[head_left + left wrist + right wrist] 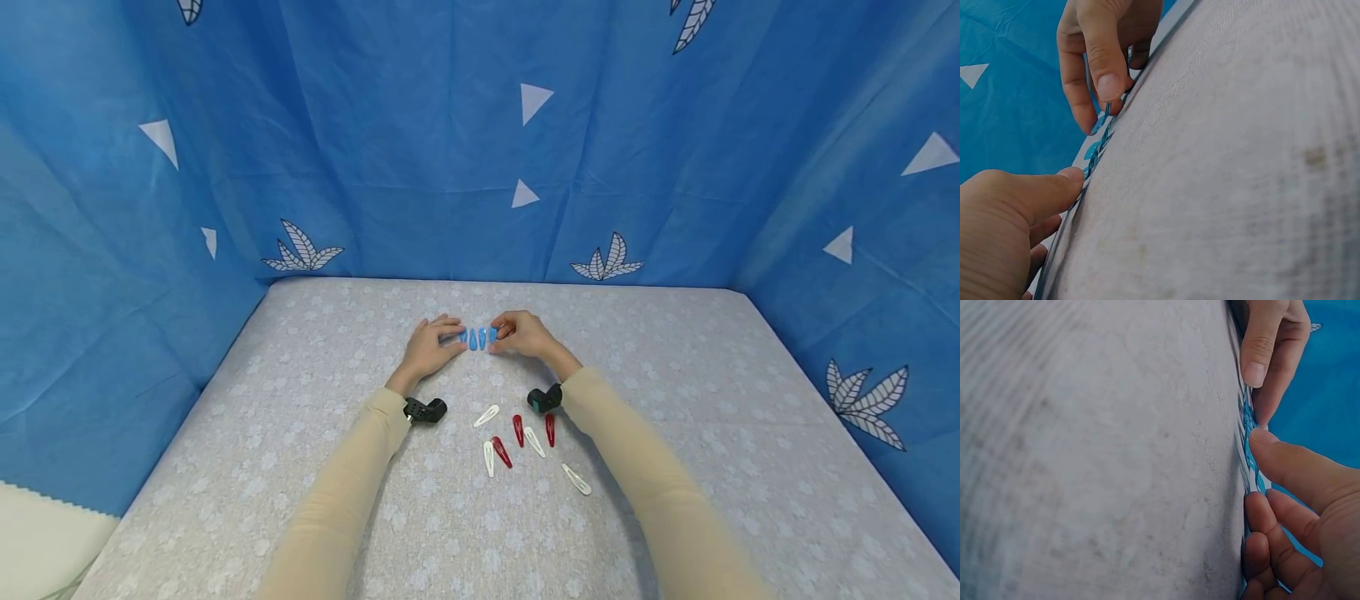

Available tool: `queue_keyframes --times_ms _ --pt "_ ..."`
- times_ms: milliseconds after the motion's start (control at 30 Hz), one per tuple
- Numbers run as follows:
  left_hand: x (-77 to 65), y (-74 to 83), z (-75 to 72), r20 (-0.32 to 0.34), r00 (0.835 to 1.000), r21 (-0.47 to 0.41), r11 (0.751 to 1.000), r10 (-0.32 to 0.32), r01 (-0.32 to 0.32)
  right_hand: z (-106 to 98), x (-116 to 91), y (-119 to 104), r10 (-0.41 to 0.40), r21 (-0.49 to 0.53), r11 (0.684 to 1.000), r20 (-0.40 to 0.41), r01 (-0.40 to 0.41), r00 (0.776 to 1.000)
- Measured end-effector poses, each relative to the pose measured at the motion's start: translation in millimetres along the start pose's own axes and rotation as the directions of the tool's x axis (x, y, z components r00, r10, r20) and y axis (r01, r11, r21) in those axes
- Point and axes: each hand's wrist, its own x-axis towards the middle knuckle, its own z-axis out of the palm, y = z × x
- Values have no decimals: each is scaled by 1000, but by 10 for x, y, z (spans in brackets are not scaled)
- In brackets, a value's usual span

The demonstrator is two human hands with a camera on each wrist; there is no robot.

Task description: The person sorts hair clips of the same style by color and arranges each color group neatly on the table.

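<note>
Several blue snap hair clips (473,339) lie side by side in a short row toward the back of the table. My left hand (431,343) holds the leftmost blue hair clip (463,335) between thumb and fingertips, partly covering it. At the row's other end my right hand (527,335) pinches the rightmost blue hair clip (492,333), thumb at its near end and a finger at its far end. In the right wrist view the right thumb (1291,462) overlaps the blue clips, and the left hand (1272,356) comes in from above.
Nearer the front lie white hair clips (489,459) and red hair clips (518,430), scattered at various angles. A patterned light cloth covers the table (675,417). Blue curtains (450,150) enclose its back and sides. A black wrist camera (425,410) sits on each wrist.
</note>
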Motion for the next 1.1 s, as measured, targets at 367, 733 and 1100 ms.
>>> queue_keyframes --times_ms 367,733,1100 --pt "-17 3 -14 -2 1000 5 1000 10 -10 35 36 32 7 -23 1000 6 -7 1000" --pt "-9 0 -2 -4 1000 10 1000 12 -12 55 18 29 -3 -55 998 -4 3 1000" --pt "-8 18 1 -4 1000 15 1000 11 -11 36 4 52 -19 -25 999 1 19 1000"
